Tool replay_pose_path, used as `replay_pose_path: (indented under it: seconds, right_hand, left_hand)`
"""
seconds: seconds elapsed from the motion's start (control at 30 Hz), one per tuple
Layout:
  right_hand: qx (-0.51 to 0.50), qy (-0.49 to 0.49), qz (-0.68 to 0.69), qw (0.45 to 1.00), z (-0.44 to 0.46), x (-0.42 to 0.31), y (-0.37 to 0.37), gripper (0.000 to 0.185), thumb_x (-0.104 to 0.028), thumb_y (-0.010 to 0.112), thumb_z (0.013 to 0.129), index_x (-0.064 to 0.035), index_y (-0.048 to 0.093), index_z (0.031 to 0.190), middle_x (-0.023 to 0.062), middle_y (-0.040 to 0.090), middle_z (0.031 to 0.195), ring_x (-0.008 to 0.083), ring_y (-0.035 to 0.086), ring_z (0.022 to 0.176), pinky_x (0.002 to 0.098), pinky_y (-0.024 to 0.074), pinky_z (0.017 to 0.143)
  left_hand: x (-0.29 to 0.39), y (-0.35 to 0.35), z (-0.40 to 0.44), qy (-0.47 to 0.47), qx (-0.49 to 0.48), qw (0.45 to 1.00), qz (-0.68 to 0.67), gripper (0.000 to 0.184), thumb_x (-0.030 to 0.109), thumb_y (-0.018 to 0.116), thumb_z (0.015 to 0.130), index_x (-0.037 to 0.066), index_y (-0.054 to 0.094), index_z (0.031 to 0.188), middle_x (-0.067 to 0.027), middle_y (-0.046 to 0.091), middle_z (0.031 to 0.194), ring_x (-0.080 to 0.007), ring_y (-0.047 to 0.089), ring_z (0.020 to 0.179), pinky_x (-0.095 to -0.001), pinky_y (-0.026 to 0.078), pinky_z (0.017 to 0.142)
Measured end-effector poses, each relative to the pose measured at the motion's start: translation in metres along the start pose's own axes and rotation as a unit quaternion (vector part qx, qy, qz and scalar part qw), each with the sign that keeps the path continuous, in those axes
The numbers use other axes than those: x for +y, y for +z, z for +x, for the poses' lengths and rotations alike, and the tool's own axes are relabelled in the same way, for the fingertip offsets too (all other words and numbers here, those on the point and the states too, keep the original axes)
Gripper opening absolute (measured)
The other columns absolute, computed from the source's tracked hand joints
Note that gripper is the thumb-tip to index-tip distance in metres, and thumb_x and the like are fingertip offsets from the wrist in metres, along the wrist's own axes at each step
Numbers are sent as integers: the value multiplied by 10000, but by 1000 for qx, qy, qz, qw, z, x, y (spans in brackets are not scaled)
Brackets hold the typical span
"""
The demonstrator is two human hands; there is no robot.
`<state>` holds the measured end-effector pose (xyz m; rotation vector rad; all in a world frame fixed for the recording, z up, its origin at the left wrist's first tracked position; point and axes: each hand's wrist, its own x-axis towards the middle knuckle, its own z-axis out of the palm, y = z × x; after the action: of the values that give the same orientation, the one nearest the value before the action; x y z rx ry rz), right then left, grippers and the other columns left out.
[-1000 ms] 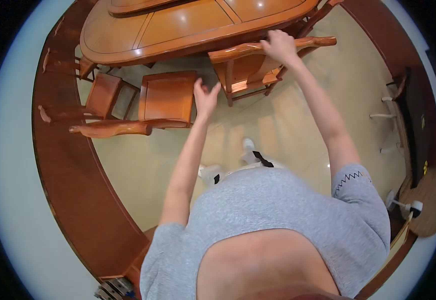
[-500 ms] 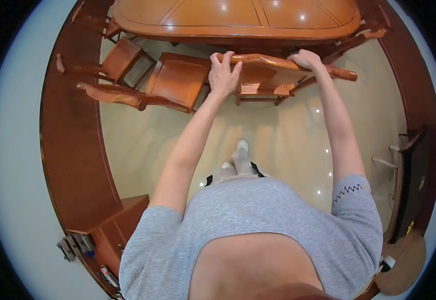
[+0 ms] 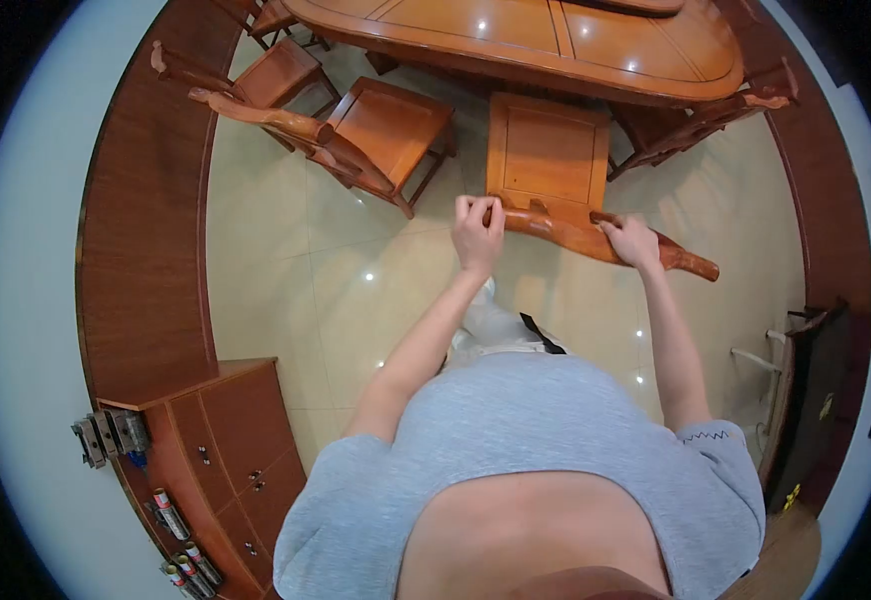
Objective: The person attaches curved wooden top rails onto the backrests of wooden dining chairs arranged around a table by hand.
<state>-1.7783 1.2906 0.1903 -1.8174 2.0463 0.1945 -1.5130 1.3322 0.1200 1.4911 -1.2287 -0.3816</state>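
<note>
Both of my hands grip the curved top rail of a wooden chair (image 3: 548, 150), whose back faces me and whose seat points toward the table. My left hand (image 3: 479, 232) is closed round the left end of the rail. Further right along the same rail, my right hand (image 3: 632, 241) is wrapped over it, fingers on the far side. The rail's right end sticks out past that hand. Beyond the seat is the rounded edge of a polished wooden table (image 3: 516, 50).
Another wooden chair (image 3: 381, 128) stands at the left, angled, with more chairs behind it. One more chair (image 3: 691, 125) is by the table's right side. A brown cabinet (image 3: 241, 440) with several cans on top is at lower left. A dark panel (image 3: 806, 400) leans at right.
The chair has come away from the table toward me, with both hands still on its top rail. More of its seat shows. My view has shifted, and the cabinet shows more fully.
</note>
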Motion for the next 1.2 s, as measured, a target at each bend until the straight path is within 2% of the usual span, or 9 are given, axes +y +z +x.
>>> replay_pose_path:
  seconds: [0.1,0.13,0.17,0.27,0.33,0.6,0.7,0.93,1.2]
  right_hand:
    - [-14,27,-27,999,-35,5,22,491,-466,465,847,-65,642,1068,190,634,1071,328,589,1036,400,439,902]
    - [-32,28,-30,999,-49,3,26,486,-464,456,856,-64,640,1063,187,636,1067,330,590,1034,408,440,899]
    - [-48,28,-31,998,-59,1,29,482,-461,447,864,-64,638,1059,184,637,1063,331,590,1033,416,440,897]
    - [-34,17,-31,999,-74,11,54,475,-451,433,878,-57,637,1049,196,639,1043,344,593,1017,439,441,892]
    - [-29,9,-25,999,-85,15,65,488,-449,432,877,-42,632,1055,223,637,1018,363,597,997,453,447,881]
    - [-69,-42,1,997,-90,58,109,527,-491,474,863,-10,630,1011,246,623,1047,378,589,1019,445,442,902]
    - [-201,-71,-146,966,-90,91,117,586,-527,436,876,9,658,958,255,617,1060,384,575,1052,430,434,929]
    - [-96,-142,-52,984,-131,134,116,621,-443,280,954,27,668,835,275,633,905,433,604,885,491,454,834]
    - [-138,-174,-37,974,-149,119,70,638,-441,284,957,54,656,802,275,635,874,441,602,872,500,456,806]
  left_hand:
    - [8,-12,-38,-32,69,997,-19,180,139,638,823,23,615,958,-105,571,862,-244,586,698,-325,468,626]
    - [13,-15,-50,-158,66,981,-92,230,151,653,814,-11,599,968,-113,596,860,-223,601,742,-321,474,663]
    - [19,-20,-59,-161,65,981,-91,230,151,653,814,-11,599,968,-113,596,860,-223,601,742,-321,474,663]
    - [22,-31,-75,-243,129,949,-151,204,161,645,816,-12,604,917,-86,568,682,-159,570,548,-331,469,524]
    - [3,-39,-86,-386,-6,887,-255,161,145,641,808,-12,612,825,-60,547,633,-138,503,396,-294,415,348]
    - [-18,-57,-143,-439,-10,869,-228,208,174,634,787,-28,585,788,-94,572,679,-169,484,358,-300,437,286]
    - [-24,-65,-168,-468,-7,860,-203,196,168,622,782,-25,585,782,-114,583,676,-186,469,330,-309,440,289]
    - [-5,-58,-196,-501,44,841,-199,192,171,631,756,-21,617,761,-92,550,588,-176,444,302,-303,353,260]
    - [28,-72,-172,-476,119,855,-168,168,172,633,764,5,627,778,-54,513,587,-136,352,292,-281,295,254]
